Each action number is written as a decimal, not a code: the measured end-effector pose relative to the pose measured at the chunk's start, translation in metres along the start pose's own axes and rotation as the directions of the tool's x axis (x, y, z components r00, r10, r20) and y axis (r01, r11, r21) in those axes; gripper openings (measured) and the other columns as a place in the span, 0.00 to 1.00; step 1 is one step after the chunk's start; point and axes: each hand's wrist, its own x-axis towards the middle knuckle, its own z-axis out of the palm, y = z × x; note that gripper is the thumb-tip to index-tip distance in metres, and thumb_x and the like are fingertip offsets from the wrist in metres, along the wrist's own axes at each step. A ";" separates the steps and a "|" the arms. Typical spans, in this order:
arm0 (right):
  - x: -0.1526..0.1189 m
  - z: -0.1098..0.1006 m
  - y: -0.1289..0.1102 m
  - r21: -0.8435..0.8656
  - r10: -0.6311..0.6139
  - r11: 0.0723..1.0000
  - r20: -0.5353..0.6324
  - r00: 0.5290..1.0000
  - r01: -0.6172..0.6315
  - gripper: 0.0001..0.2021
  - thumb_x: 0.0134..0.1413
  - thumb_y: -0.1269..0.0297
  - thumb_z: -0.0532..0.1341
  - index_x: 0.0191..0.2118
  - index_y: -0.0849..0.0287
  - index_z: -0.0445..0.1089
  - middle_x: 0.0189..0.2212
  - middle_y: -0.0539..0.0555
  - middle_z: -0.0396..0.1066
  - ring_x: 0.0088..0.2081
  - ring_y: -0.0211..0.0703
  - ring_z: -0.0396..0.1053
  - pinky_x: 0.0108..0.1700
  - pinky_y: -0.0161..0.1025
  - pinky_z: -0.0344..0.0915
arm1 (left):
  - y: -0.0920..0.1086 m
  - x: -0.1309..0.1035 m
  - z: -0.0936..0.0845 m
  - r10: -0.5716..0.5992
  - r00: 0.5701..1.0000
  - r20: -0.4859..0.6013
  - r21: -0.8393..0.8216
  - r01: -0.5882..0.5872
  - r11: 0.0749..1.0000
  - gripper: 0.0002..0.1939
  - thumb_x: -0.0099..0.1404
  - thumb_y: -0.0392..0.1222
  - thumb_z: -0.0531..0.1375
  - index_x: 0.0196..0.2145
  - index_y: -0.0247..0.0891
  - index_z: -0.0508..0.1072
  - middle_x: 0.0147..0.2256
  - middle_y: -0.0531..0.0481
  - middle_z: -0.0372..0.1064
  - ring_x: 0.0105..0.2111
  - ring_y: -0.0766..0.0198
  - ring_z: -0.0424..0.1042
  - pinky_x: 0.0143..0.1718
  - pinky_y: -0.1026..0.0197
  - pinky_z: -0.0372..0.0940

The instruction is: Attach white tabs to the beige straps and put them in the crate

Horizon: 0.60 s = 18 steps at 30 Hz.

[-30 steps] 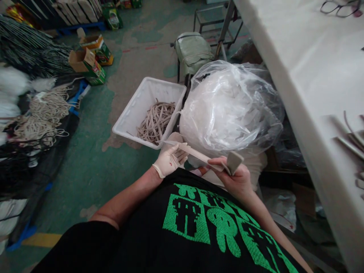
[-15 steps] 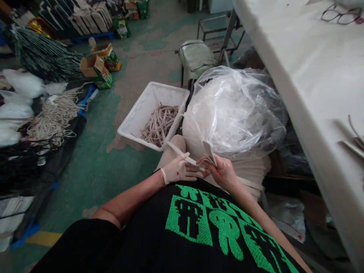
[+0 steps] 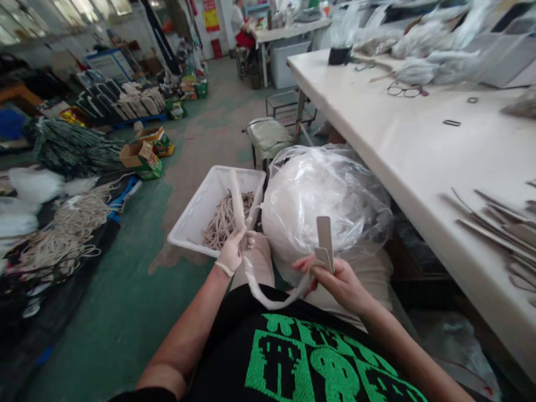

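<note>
A pale strap point(image 3: 268, 303), partly covered by whitish film, sags in a loop between my two hands. My gloved left hand point(image 3: 231, 254) is closed around it above my knee, and a length of the strap stands up past the fingers in front of the white bin point(image 3: 190, 245). My bare right hand point(image 3: 345, 282) grips the strap's other part, where two flat folded beige ends point(image 3: 324, 231) stick up between thumb and fingers. Inside the bin lies a tangle of beige straps point(image 3: 221, 226).
A big clear plastic bag point(image 3: 318, 190) of white material sits beside the bin. To the right, the white table point(image 3: 377, 134) carries glasses point(image 3: 404, 89), metal loops and loose straps point(image 3: 498, 234). Bundled cords point(image 3: 79, 215) and boxes point(image 3: 142, 159) lie left. Another person point(image 3: 243, 28) sits far back.
My left hand has moved forward and left, now closed around the strap instead of lying with fingers stretched. The strap now hangs in a loop. My view has tilted up.
</note>
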 end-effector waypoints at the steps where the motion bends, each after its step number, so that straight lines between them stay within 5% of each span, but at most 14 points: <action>1: 0.009 -0.002 -0.002 0.040 0.004 0.999 -0.052 0.999 -0.002 0.17 0.63 0.49 0.60 0.39 0.58 0.77 0.48 0.58 0.78 0.26 0.35 0.69 0.27 0.34 0.70 | 0.000 -0.007 0.003 -0.010 0.996 0.087 0.068 0.004 0.998 0.23 0.63 0.43 0.67 0.55 0.37 0.76 0.30 0.48 0.78 0.24 0.69 0.73 0.24 0.69 0.65; 7: 0.056 -0.033 -0.024 0.146 -0.124 0.978 -0.153 0.980 0.147 0.17 0.55 0.47 0.67 0.34 0.58 0.78 0.60 0.58 0.70 0.39 0.40 0.72 0.31 0.32 0.70 | -0.011 -0.038 0.012 -0.265 0.907 0.326 0.382 0.130 0.915 0.24 0.59 0.50 0.70 0.50 0.36 0.80 0.30 0.46 0.78 0.25 0.67 0.73 0.29 0.68 0.66; 13: 0.064 -0.057 -0.031 0.231 -0.252 0.935 -0.103 0.962 0.270 0.17 0.56 0.47 0.66 0.36 0.58 0.77 0.62 0.59 0.68 0.39 0.40 0.72 0.32 0.34 0.70 | -0.033 -0.046 0.011 -0.391 0.833 0.391 0.468 0.186 0.864 0.25 0.61 0.54 0.68 0.52 0.36 0.78 0.29 0.45 0.77 0.22 0.68 0.72 0.24 0.68 0.64; 18: 0.059 -0.060 -0.034 0.198 -0.267 0.937 -0.127 0.955 0.288 0.17 0.58 0.48 0.65 0.37 0.58 0.78 0.55 0.59 0.74 0.37 0.39 0.72 0.31 0.32 0.68 | -0.035 -0.048 0.009 -0.466 0.795 0.388 0.525 0.226 0.821 0.18 0.60 0.51 0.68 0.43 0.34 0.81 0.31 0.42 0.78 0.25 0.63 0.75 0.28 0.64 0.68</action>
